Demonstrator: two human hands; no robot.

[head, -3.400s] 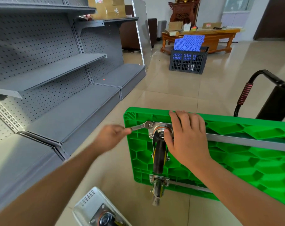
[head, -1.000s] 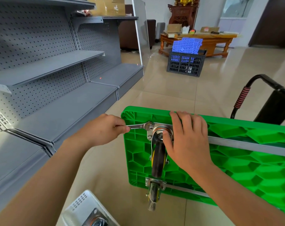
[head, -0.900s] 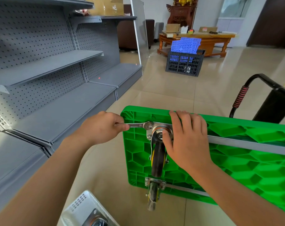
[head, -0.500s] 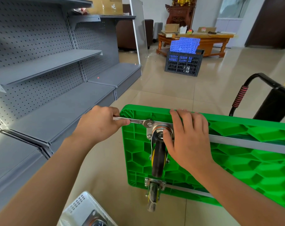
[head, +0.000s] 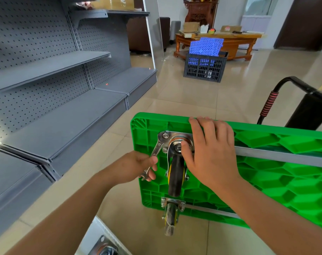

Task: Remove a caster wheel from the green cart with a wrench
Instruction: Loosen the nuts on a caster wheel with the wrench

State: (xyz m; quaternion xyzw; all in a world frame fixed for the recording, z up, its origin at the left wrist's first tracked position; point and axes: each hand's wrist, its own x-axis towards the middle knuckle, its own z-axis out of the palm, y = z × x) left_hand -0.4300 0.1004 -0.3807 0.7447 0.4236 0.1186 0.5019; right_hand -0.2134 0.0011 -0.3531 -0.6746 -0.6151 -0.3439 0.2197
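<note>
The green cart (head: pixel 267 181) stands on its side on the floor, ribbed underside facing me. A caster wheel (head: pixel 175 173) with a black tyre hangs from a metal plate near the cart's top left corner. My left hand (head: pixel 136 167) grips the lower end of a silver wrench (head: pixel 155 153), whose upper end sits on a bolt at the plate's top left corner. My right hand (head: pixel 210 153) curls over the cart's top edge, thumb pressed on the caster's swivel. A second caster (head: pixel 171 216) sits at the cart's lower left corner.
Grey metal shelving (head: pixel 55 100) runs along the left. A white basket (head: pixel 105 242) holding a loose caster lies at the bottom edge. The cart's black handle (head: pixel 289 100) sticks out at right. A dark crate (head: pixel 205 67) with blue panels and a wooden table stand farther back.
My left hand has swung the wrench handle down, from pointing left and level to pointing down-left. My right hand has stayed on the cart edge and caster.
</note>
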